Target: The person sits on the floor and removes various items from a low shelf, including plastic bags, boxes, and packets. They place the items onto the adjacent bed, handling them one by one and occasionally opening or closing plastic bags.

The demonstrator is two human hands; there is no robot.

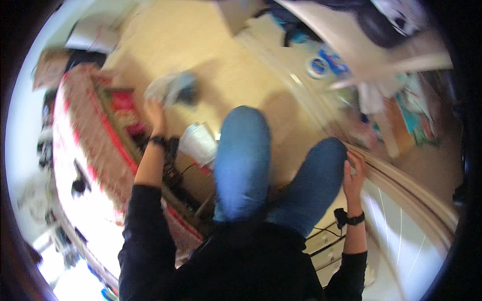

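Observation:
My left hand [154, 113] reaches forward at left of centre, its fingers at a blurred light grey item [160, 88], which looks like soft cloth or a shoe. Whether the fingers close on it cannot be told. Touching or close beside that item is a blurred blue-grey one [185, 88], over the tan floor. My right hand [354, 173] rests with bent fingers against the outer side of my right knee, near a sliding-door track [380, 169]. A white container or packet [198, 145] stands between my left forearm and my left knee.
A bed or couch with a red-edged patterned cover [94, 124] runs along the left, a pink-red item [126, 111] beneath its edge. At right, past the floor track, lie a round blue-and-white container [318, 67] and mixed goods. Drawers [325, 248] are at lower right.

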